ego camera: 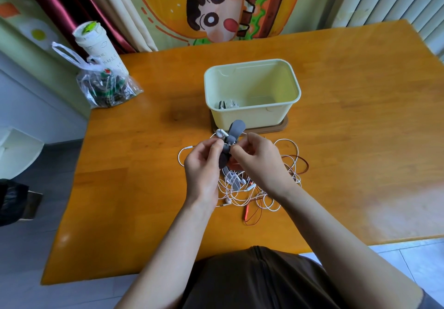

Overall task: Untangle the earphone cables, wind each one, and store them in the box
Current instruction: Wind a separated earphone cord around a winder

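I see the left hand (204,162) and the right hand (257,162) close together above the tabletop (360,116), just in front of the box (252,116). Both pinch a grey strap (235,132) with curled fingers, and a white earphone (219,133) sticks out at its top. Under the hands lies a tangle of cables (286,174), white with one red cable (247,215) among them. A wound earphone set (228,104) lies in the box's left corner. The box sits on a brown tray (278,127). A plastic bag (105,85) lies far left.
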